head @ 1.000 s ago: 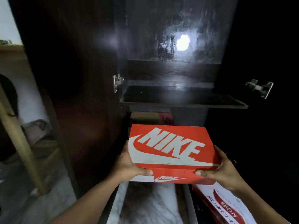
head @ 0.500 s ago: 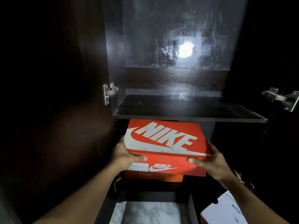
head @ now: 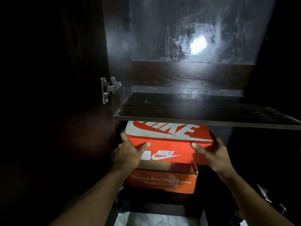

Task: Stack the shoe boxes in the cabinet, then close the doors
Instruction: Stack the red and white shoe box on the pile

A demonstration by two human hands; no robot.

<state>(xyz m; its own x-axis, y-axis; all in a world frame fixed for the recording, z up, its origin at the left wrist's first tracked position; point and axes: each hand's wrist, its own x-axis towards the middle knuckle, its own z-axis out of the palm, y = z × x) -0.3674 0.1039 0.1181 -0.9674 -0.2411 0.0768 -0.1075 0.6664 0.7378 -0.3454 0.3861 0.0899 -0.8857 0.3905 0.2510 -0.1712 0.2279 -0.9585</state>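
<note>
two hands (head: 127, 152) (head: 213, 154) on nike box (head: 169, 145), just under shelf edge (head: 203, 121)

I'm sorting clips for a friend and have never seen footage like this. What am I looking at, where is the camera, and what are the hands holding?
No machine here: a person wears one wide-angle camera on the head, looking forward and down. The left hand and right hand grip a red Nike shoe box by its ends, just under a dark cabinet shelf. Below it is an orange box. The bright spot is glare on the back panel.
</note>
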